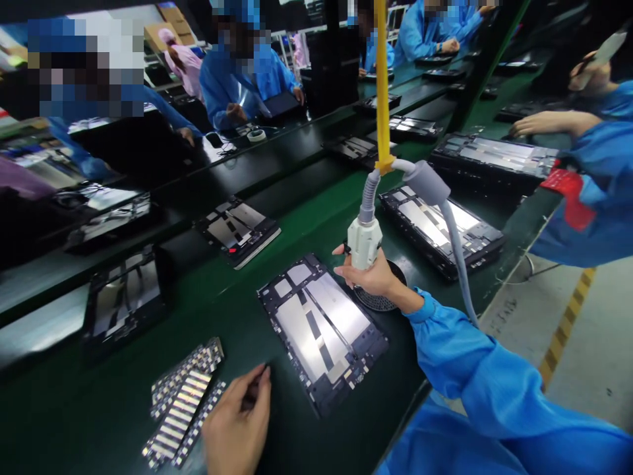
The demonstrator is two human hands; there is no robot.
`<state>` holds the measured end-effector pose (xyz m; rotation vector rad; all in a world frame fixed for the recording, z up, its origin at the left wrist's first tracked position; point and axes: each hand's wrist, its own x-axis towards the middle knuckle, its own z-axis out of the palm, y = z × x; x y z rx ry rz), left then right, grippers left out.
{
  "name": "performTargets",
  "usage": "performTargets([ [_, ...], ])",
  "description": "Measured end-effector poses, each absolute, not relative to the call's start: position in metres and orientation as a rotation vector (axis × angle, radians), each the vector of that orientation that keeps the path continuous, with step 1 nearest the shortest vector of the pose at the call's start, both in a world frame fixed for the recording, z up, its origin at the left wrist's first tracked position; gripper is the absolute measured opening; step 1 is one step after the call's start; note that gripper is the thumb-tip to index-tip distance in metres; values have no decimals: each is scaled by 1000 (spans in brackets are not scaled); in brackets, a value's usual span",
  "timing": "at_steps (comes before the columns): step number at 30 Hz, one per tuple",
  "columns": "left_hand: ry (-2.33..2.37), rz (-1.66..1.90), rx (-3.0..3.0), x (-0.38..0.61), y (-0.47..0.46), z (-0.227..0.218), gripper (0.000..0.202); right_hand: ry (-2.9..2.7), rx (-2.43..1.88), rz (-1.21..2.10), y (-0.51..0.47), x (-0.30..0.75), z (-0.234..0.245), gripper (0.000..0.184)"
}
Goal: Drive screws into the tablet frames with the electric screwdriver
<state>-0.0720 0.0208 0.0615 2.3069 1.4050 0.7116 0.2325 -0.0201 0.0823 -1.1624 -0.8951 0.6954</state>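
Note:
My right hand [373, 274] is wrapped round the pale body of an electric screwdriver [364, 239], which hangs upright from a yellow strap [382, 86]. Its tip is hidden behind my fingers. Below and to the left lies an opened tablet [324, 323], its silver battery and dark circuit parts facing up. My left hand [240, 419] is closed in a pinch beside the tablet's lower left side; a small dark bit shows at the fingertips, too small to name. Left of that hand, strips of small shiny parts [185, 402] lie in a loose pile on the green bench [113, 402].
A round black perforated dish [383, 293] sits under my right wrist. More opened tablets [442, 227] lie along the bench. A grey cable [457, 257] runs down past my right forearm. Co-workers in blue [242, 86] sit across, and another person's hand [554, 123] rests at right.

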Motion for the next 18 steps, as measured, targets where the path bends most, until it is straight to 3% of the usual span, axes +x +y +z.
performTargets([
  [6,1437,668,2279,-33,35,57,26,-913,-1095,553,-26,216,115,27],
  [10,1413,671,2294,-18,35,55,19,-1019,-999,711,-10,179,138,29],
  [18,1216,895,2115,-49,32,50,21,-1101,-1143,888,40,131,119,25],
])
